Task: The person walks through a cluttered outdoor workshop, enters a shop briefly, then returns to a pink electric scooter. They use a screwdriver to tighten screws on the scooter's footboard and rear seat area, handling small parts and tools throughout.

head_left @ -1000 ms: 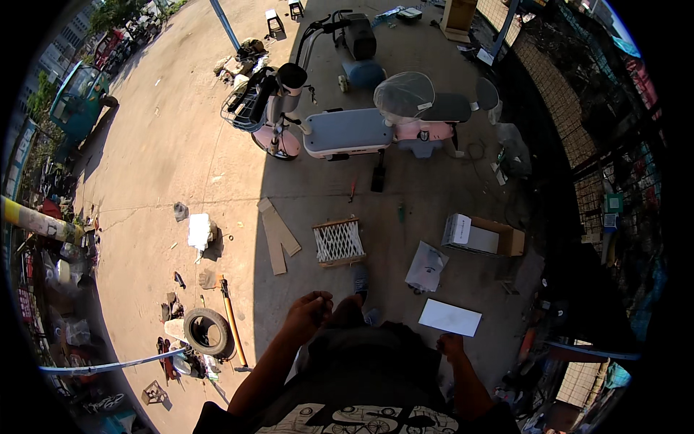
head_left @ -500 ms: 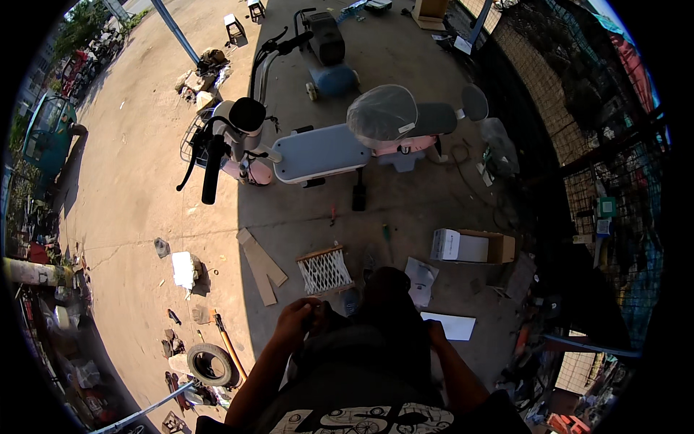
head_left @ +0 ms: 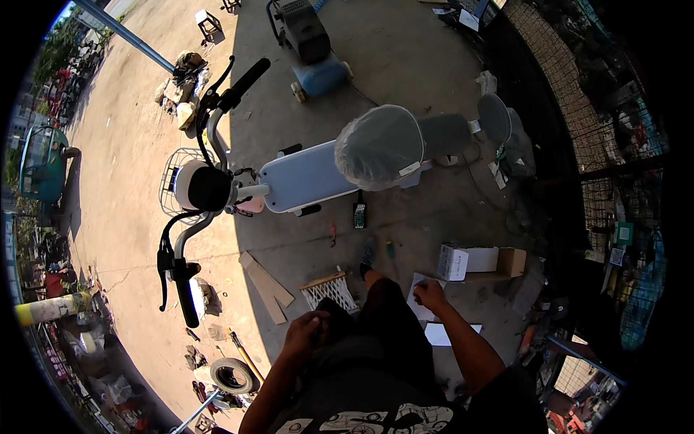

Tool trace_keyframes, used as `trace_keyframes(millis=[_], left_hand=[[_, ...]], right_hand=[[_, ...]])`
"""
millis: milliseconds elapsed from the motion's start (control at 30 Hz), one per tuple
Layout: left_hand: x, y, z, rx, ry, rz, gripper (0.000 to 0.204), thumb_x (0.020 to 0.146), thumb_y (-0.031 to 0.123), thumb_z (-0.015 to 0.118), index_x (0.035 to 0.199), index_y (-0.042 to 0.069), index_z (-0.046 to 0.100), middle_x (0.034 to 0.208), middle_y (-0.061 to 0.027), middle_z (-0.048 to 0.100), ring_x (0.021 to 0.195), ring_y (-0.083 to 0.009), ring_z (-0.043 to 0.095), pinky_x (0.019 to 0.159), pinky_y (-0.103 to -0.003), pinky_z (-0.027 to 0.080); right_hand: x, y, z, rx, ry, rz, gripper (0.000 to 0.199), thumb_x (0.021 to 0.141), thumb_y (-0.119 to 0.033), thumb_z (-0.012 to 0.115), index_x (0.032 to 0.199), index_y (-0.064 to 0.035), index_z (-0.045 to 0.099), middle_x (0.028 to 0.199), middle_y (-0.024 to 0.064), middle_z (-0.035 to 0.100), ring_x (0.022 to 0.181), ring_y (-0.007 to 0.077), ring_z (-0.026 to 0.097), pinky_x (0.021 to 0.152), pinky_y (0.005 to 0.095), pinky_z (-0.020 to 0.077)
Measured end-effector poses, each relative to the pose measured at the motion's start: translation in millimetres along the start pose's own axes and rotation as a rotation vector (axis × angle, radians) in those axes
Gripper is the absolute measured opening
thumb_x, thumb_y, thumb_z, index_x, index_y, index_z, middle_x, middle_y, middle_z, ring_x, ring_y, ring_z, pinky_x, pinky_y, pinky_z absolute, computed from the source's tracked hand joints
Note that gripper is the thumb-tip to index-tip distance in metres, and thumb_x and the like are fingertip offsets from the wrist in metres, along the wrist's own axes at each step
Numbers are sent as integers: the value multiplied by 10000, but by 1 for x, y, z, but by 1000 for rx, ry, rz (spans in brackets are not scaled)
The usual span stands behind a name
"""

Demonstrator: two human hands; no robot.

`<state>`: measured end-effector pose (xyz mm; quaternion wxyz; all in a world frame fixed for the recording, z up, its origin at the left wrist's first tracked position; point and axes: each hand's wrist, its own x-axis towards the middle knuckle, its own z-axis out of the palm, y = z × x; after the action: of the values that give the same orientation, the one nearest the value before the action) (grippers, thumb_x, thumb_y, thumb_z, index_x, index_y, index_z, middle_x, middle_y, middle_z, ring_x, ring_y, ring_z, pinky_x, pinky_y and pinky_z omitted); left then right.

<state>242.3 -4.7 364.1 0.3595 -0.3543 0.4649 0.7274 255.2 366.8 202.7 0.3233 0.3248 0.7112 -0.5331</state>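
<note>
My left hand point(head_left: 309, 331) is closed in front of my left thigh, its fingers curled round something I cannot make out, if anything. Farther forward and to the right, my right hand point(head_left: 429, 295) is loosely curled above a sheet of paper point(head_left: 419, 307) on the ground, with nothing visible in it. Ahead stands a small electric scooter with a blue-grey footboard point(head_left: 307, 175), a black-gripped handlebar point(head_left: 186, 293) and a wire front basket point(head_left: 177, 181). Clear plastic wraps its seat point(head_left: 379, 147). Neither hand touches the scooter.
Near my feet lie a white-netted wooden frame point(head_left: 329, 291), cardboard strips point(head_left: 266, 288), a green-handled screwdriver point(head_left: 390, 249), an open carton point(head_left: 512, 262) and a white sheet point(head_left: 452, 335). A tyre point(head_left: 231, 375) lies at left; a blue-tanked compressor point(head_left: 323, 77) stands behind the scooter.
My right hand has swung forward and up from beside my thigh. One foot now shows ahead of me, and the scooter's handlebar looks larger and nearer. The left hand stays closed.
</note>
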Motion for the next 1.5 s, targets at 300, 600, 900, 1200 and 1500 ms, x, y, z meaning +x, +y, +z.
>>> trace_keyframes(millis=[300, 600, 900, 1200, 1500], left_hand=[[61, 60, 34, 232, 6, -49, 233, 985, 142, 465, 1124, -3, 583, 748, -26, 518, 603, -108, 456, 534, -237, 375], [179, 78, 15, 399, -69, -35, 251, 970, 126, 507, 1183, -3, 474, 716, -29, 521, 569, -89, 462, 500, -230, 355], [406, 49, -68, 568, -104, 113, 414, 959, 154, 548, 1324, 24, 402, 866, -53, 560, 688, -111, 513, 567, -259, 409], [503, 86, -107, 572, -345, 85, 472, 1005, 178, 471, 1384, -36, 286, 827, -22, 503, 672, -60, 438, 567, -222, 357], [499, 80, -121, 554, -527, 72, 455, 1031, 215, 425, 1393, -29, 294, 729, -4, 448, 608, -69, 396, 551, -240, 374]], right_hand=[[96, -73, 11, -327, 96, -281, 262, 853, -218, 626, 953, 19, 676, 794, 154, 682, 709, 261, 667, 678, 401, 517], [156, -110, 102, -318, -100, -341, 270, 863, -227, 643, 978, 15, 675, 891, 184, 679, 847, 314, 668, 741, 442, 512], [292, -144, 184, 16, -575, -464, 298, 845, -88, 637, 1132, -15, 669, 1011, 120, 687, 878, 209, 653, 776, 371, 529], [398, -140, 223, -108, -651, -742, 312, 823, -58, 670, 1127, 13, 661, 982, 124, 671, 851, 196, 659, 764, 337, 546], [378, -148, 222, -309, -598, -823, 239, 838, -131, 715, 1012, 28, 674, 875, 92, 699, 800, 151, 642, 718, 326, 527]])
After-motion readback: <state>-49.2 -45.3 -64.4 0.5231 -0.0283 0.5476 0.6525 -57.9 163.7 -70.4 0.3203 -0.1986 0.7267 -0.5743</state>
